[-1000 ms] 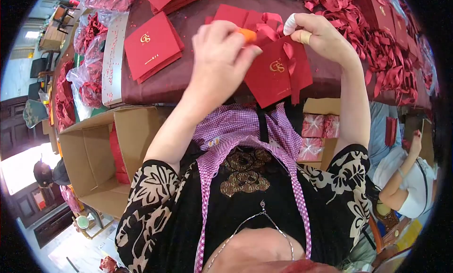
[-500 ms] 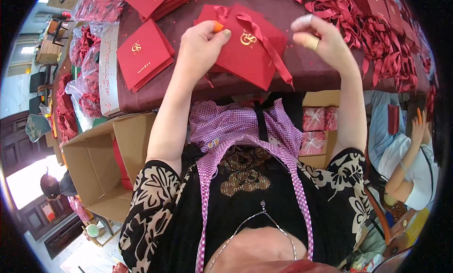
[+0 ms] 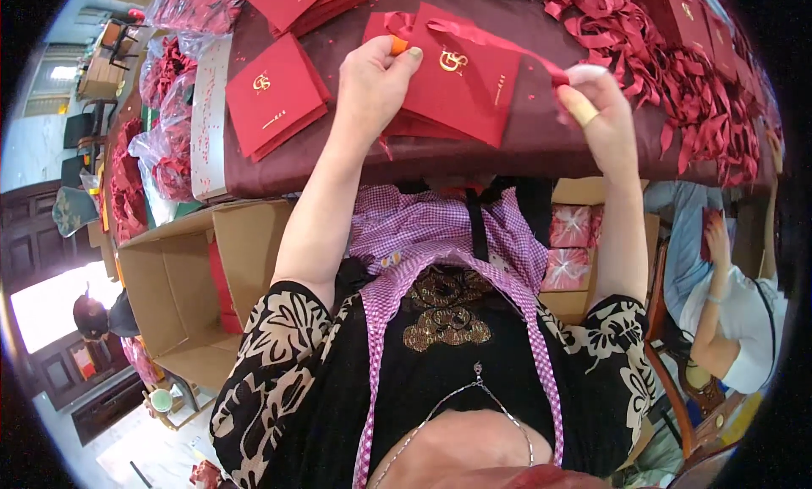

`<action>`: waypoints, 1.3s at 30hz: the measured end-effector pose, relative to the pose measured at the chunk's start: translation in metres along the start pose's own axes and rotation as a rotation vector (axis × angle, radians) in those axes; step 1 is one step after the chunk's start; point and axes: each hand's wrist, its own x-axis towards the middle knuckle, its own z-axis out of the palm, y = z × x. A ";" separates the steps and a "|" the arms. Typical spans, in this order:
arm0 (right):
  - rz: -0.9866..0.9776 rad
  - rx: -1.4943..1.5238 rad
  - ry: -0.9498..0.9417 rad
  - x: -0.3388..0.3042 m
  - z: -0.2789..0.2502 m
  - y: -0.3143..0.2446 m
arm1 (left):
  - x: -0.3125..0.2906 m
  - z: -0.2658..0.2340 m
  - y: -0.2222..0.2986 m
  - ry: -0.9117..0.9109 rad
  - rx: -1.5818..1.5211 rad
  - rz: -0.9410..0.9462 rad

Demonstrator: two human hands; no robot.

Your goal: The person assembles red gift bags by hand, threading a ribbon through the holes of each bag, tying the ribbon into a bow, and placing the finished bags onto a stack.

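A red paper bag [image 3: 461, 87] with a gold emblem lies flat on the dark red table [image 3: 524, 146]. My left hand [image 3: 376, 83] presses on the bag's upper left corner and pinches a small orange thing [image 3: 399, 46]. My right hand [image 3: 596, 117] is at the bag's right side, shut on the end of a red ribbon [image 3: 507, 45] that runs taut across the bag's top; one finger wears a pale cover.
A stack of red bags [image 3: 275, 96] lies left of the bag; more lie behind [image 3: 300, 0]. Loose red ribbons [image 3: 685, 74] heap at right. An open cardboard box [image 3: 182, 282] stands left, another box [image 3: 579, 244] with red packets under the table. A seated person [image 3: 732, 320] is at right.
The bag has come down flat onto the table. My right hand moved rightward, drawing the ribbon taut across the bag; my left hand stays on the bag's corner.
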 end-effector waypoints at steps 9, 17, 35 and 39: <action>-0.207 0.686 -0.334 0.012 -0.017 -0.013 | -0.001 -0.005 0.004 -0.091 0.043 -0.102; -0.371 0.120 0.017 0.009 -0.011 -0.011 | -0.007 -0.014 0.009 -0.247 -0.358 -0.176; -0.440 -0.074 -0.121 -0.008 0.047 -0.014 | -0.017 0.000 0.018 -0.276 -0.206 -0.041; -0.678 -0.496 -0.034 -0.007 0.074 0.000 | -0.019 0.000 0.027 -0.319 -0.168 -0.070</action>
